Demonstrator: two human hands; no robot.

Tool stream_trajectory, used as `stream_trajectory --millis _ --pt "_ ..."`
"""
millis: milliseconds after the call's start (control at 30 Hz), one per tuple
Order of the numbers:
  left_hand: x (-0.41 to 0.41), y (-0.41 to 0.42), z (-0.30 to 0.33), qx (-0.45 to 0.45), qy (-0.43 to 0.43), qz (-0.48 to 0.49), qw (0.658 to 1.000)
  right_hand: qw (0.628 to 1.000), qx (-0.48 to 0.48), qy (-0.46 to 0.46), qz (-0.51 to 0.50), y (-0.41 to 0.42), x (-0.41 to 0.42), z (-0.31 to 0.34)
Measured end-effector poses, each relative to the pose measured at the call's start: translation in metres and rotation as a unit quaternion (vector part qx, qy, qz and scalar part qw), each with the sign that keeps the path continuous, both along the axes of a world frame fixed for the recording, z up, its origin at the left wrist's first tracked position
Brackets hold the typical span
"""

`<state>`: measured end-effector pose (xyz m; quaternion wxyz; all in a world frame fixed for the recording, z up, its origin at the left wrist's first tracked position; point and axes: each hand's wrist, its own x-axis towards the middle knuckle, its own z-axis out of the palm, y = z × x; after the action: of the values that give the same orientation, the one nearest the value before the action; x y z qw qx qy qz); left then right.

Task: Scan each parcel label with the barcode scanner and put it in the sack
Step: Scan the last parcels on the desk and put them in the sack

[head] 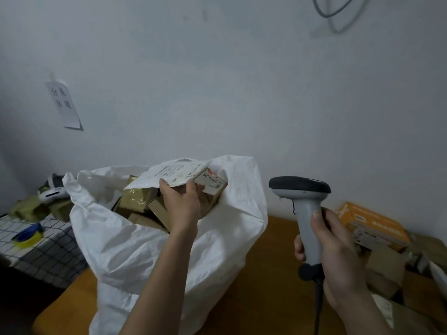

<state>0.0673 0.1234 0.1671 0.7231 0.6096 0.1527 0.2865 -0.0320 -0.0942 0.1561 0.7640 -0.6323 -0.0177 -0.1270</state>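
Note:
A big white woven sack (145, 243) stands open on the wooden table, filled with several brown cardboard parcels (139, 199). My left hand (182, 204) reaches over the sack's mouth and grips a white soft-pack parcel (169, 176) with a printed label, held just above the parcels inside. A small box with a red-and-white label (212, 183) lies right beside my fingers. My right hand (336, 247) grips the handle of the grey barcode scanner (302, 197), upright to the right of the sack, its dark head pointing left. The scanner's cable hangs down.
More cardboard boxes and an orange box (372, 223) are piled at the right on the table (273, 262). At the left, a checked cloth (36, 247) carries a blue-yellow object, a white device and greenish packets. A wall with a paper note stands behind.

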Motion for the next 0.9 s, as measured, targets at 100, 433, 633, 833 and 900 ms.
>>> stream_trajectory --millis 100,433,633,833,900 --pt "-0.003 -0.007 0.000 0.042 -0.008 0.035 0.998 1.000 0.003 0.007 -0.007 -0.003 0.005 -0.004" --pt "-0.009 -0.088 -0.013 0.093 -0.095 -0.036 0.990 0.996 0.005 0.030 -0.086 -0.058 0.012 -0.020" --pt "0.002 -0.185 -0.056 0.161 -0.037 -0.178 0.970 0.981 -0.005 0.066 -0.182 -0.137 0.001 -0.045" --pt "0.006 -0.300 -0.123 0.200 0.085 -0.359 0.908 0.946 -0.057 0.137 -0.288 -0.231 -0.022 -0.071" --pt "0.008 -0.338 -0.149 0.229 0.141 -0.433 0.860 0.934 -0.075 0.159 -0.310 -0.260 -0.026 -0.082"
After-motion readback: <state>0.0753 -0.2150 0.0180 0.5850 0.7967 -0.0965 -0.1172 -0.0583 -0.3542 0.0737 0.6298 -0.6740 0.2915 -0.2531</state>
